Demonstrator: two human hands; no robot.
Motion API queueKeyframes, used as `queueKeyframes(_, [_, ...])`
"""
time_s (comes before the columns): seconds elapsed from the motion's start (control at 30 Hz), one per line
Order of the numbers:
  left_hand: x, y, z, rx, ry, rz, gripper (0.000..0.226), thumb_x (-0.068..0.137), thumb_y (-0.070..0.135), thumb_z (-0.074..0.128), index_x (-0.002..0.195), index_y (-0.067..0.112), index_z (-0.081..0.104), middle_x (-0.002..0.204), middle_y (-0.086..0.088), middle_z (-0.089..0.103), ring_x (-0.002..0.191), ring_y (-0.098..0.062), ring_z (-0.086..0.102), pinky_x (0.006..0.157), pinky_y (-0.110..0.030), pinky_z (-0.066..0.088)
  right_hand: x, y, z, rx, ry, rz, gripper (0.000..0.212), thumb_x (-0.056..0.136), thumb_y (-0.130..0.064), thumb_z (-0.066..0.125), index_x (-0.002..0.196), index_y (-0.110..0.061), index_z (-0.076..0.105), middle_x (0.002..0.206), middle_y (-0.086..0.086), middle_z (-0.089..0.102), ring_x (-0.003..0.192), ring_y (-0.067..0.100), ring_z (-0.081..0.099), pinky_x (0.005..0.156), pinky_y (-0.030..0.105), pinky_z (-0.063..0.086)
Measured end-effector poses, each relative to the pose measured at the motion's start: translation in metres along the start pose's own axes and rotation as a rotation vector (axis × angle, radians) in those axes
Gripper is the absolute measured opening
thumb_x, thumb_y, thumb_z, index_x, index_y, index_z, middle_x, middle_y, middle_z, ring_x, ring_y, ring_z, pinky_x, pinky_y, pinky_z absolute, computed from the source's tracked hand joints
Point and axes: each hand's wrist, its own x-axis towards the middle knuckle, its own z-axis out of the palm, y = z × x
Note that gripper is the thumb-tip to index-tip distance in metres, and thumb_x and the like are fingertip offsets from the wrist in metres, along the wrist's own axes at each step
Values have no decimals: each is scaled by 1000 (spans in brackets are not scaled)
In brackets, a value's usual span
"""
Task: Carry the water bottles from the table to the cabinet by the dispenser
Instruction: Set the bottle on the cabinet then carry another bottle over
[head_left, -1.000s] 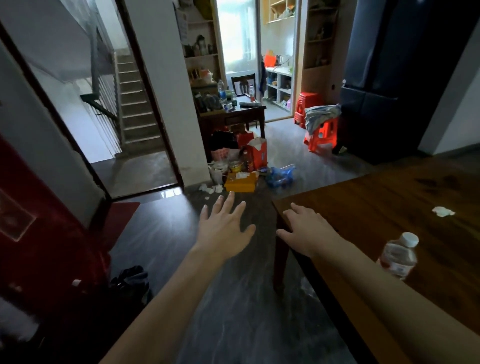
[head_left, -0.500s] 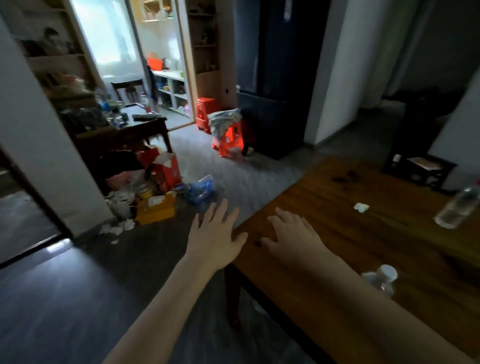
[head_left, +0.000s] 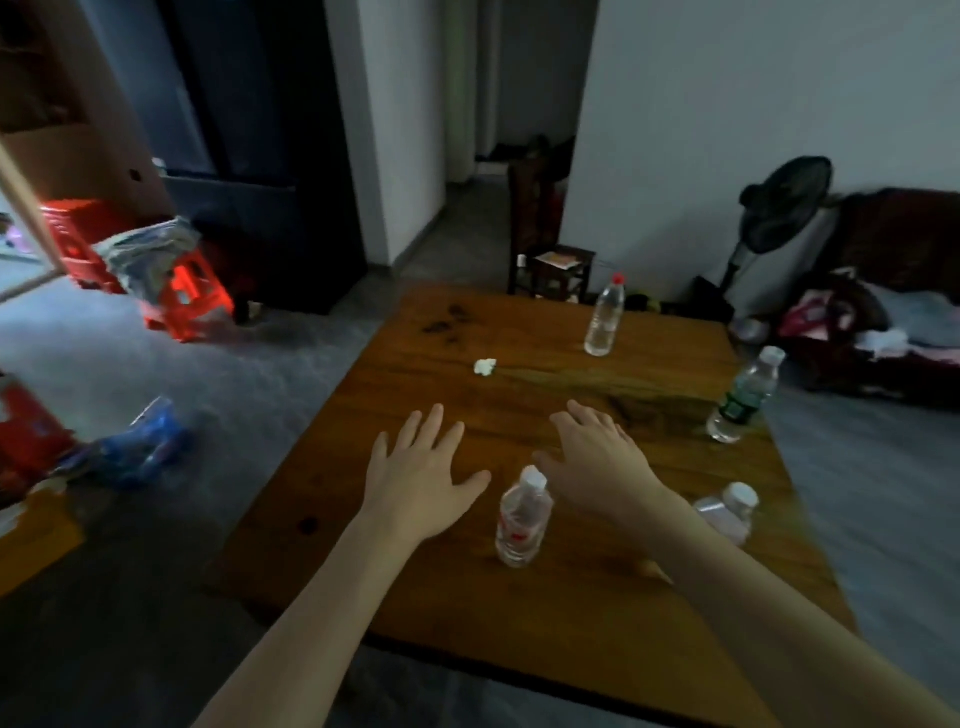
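Our left hand and right hand hover over the wooden table, fingers spread, holding nothing. The nearest water bottle stands upright between them, cap up; three more bottles stand upright farther across the table.

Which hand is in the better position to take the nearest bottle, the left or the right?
Probably the right hand. The nearest bottle stands just beside its thumb. The left hand is also open and empty, but slightly further from it.
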Motion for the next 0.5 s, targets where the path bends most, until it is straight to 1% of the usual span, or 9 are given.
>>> queueKeyframes(0.17, [18,32,7,8,-44,14,76,97,71,28,161,34,10,170,3,-9,157,-20,-6,124,-52,4,2,34,-1,28,-6,27,66,99,-49,48,155,-19,28,166,7,15,152,30,15,121,48,18])
queueKeyframes(0.3, [24,46,17,0,-78,-6,76,97,71,29,161,34,8,170,3,-8,157,-20,-4,124,-52,5,8,49,3,54,-32,7,66,99,-49,47,155,-19,27,166,8,15,152,30,16,121,49,19])
queueKeyframes(0.4, [25,54,28,-60,-124,-61,81,97,71,32,161,31,3,170,3,-3,157,-22,2,123,-53,11,13,61,9,70,-43,-10,66,99,-50,47,155,-19,27,166,7,16,151,30,17,121,48,20])
queueKeyframes(0.5, [23,58,43,-136,-153,-160,90,92,78,34,161,29,0,170,0,6,155,-25,13,121,-54,19,19,72,22,87,-82,-25,67,99,-49,49,155,-21,26,166,6,15,152,29,17,120,49,21])
